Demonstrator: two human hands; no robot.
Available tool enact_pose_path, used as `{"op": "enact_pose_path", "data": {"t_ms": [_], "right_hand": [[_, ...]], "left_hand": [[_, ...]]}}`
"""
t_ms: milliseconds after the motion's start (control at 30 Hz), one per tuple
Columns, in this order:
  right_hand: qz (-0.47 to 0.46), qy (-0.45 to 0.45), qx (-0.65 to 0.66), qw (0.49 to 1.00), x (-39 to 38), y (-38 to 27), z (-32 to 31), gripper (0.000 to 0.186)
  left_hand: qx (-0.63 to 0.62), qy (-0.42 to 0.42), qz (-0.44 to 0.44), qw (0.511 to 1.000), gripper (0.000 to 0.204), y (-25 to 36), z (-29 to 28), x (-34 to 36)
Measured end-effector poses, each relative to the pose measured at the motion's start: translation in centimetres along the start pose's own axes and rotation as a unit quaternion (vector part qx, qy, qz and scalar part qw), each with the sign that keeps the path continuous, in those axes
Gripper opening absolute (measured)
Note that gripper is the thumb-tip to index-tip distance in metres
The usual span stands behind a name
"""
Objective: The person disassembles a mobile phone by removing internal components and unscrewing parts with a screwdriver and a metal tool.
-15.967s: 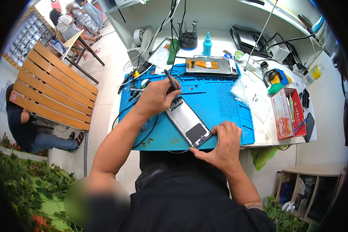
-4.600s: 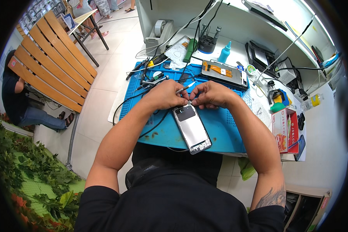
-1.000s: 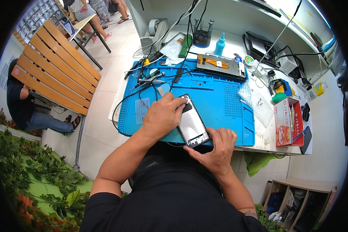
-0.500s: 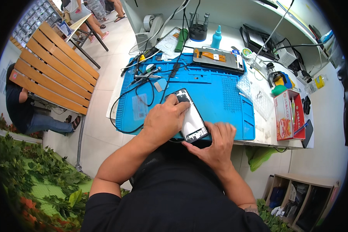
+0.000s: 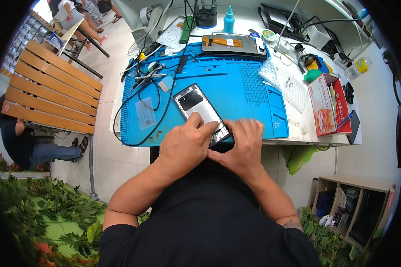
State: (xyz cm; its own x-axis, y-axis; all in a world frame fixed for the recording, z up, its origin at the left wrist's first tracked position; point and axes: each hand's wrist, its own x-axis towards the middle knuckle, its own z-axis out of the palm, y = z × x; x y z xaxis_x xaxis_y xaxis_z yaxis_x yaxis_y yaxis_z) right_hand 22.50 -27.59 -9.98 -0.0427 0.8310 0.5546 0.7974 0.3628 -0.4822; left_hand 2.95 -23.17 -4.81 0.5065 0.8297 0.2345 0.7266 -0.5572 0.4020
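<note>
An opened phone frame (image 5: 201, 106), silver inside with a dark rectangle near its upper end, lies tilted on the blue repair mat (image 5: 218, 89), its lower end at the mat's front edge. My left hand (image 5: 182, 144) is over the frame's lower part, fingers closed and tips pressed near the bottom end; whatever they pinch there is too small to make out. With thumb and fingers, my right hand (image 5: 241, 149) grips the lower right corner of the frame. Part of the frame's bottom is hidden behind my fingers.
A detached phone screen (image 5: 249, 46) with an orange flex cable lies at the mat's back. Cables and screwdrivers (image 5: 152, 73) crowd its left side. Bubble wrap (image 5: 287, 86) and a red-white box (image 5: 327, 107) are at the right; a teal bottle (image 5: 228, 21) stands behind.
The view has shifted, so the bench sits higher and further left. My left hand has slid from the frame's upper part down to its lower end, uncovering the dark rectangle. The right hand keeps its grip.
</note>
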Motion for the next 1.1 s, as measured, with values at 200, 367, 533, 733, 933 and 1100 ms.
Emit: {"op": "enact_pose_path", "data": {"t_ms": [200, 367, 533, 733, 933, 1100], "right_hand": [[0.0, 0.012, -0.001, 1.0, 0.1, 0.0, 0.4, 0.071], [0.005, 0.0, -0.003, 1.0, 0.2, -0.1, 0.1, 0.073], [0.003, -0.007, -0.004, 1.0, 0.3, -0.1, -0.1, 0.077], [-0.005, 0.005, -0.008, 1.0, 0.4, -0.1, -0.1, 0.08], [-0.007, 0.0, -0.009, 1.0, 0.5, 0.0, 0.0, 0.08], [-0.009, 0.004, -0.017, 1.0, 0.3, -0.1, -0.3, 0.08]], "left_hand": [[-0.029, -0.03, 0.035, 0.999, 0.025, 0.6, 0.0, -0.9], [-0.081, -0.063, 0.087, 0.991, 0.031, -1.2, -0.5, 0.2], [-0.069, -0.141, 0.162, 0.974, 0.033, -2.8, -2.6, 2.9], [-0.076, -0.165, 0.261, 0.948, 0.038, -4.9, -3.1, 5.0], [-0.078, -0.199, 0.256, 0.943, 0.038, -6.0, -4.0, 4.6], [-0.078, -0.207, 0.247, 0.943, 0.03, -5.6, -4.5, 3.9]]}}
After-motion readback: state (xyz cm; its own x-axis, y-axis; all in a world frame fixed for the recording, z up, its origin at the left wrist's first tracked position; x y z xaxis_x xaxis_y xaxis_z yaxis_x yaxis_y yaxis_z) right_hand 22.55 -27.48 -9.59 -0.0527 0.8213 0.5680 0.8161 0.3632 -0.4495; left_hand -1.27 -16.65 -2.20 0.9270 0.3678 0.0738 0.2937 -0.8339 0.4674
